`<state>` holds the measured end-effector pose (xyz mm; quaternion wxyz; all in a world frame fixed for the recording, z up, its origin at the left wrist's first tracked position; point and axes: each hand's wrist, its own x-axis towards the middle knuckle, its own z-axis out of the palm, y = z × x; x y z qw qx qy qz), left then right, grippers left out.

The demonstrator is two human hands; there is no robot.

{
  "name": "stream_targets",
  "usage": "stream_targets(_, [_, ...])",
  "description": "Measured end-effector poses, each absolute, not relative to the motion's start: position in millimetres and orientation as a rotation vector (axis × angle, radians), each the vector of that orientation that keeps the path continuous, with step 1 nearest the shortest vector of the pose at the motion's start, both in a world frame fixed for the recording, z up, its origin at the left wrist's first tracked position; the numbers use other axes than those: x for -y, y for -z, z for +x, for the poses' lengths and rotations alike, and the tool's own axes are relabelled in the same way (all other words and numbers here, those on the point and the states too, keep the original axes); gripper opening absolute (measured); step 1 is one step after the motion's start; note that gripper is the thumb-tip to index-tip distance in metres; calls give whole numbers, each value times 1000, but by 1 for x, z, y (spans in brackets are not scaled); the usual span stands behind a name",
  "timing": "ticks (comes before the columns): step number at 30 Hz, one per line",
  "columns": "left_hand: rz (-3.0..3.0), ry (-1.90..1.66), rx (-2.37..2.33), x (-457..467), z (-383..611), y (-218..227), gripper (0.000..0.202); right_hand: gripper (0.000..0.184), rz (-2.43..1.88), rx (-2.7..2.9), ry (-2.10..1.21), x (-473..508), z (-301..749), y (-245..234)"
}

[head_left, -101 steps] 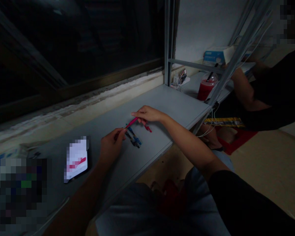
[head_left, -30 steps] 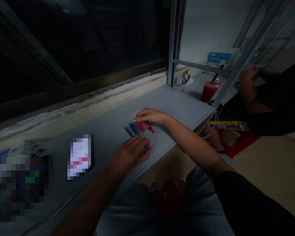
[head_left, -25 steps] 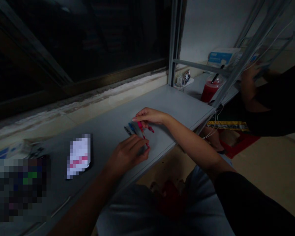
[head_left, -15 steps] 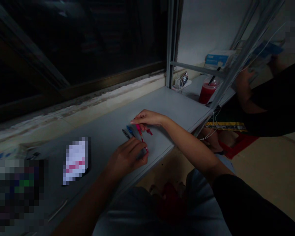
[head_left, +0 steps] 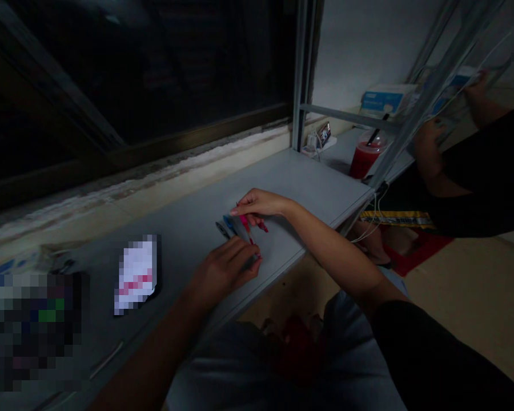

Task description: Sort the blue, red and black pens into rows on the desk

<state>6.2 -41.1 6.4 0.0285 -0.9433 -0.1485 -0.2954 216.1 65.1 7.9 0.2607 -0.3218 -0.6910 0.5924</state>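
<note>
Inside the grey shelf's front edge (head_left: 282, 261), left fingers (head_left: 240, 254) pinching a pink pen (head_left: 247, 231), right fingers (head_left: 248, 200) pressed together above it

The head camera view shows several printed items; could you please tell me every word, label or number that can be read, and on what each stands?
No text is legible.
Pale blue-and-white box: print too small to read.
Yellow strip with black marks: too blurred.
Pixelated white card: unreadable.
</note>
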Motion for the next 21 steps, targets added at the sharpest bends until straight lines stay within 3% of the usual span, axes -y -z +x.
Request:
stream_targets(17, [-2761, 805, 413, 32, 9, 6, 7, 50, -883, 1878, -1504, -66, 215, -8])
stream_targets(19, [-2816, 821, 445, 33, 7, 4, 13, 50, -894, 1879, -1484, -67, 218, -8])
stream_targets(21, [-2838, 827, 600, 33, -6, -7, 31, 49, -936, 1787, -1411, -69, 220, -8])
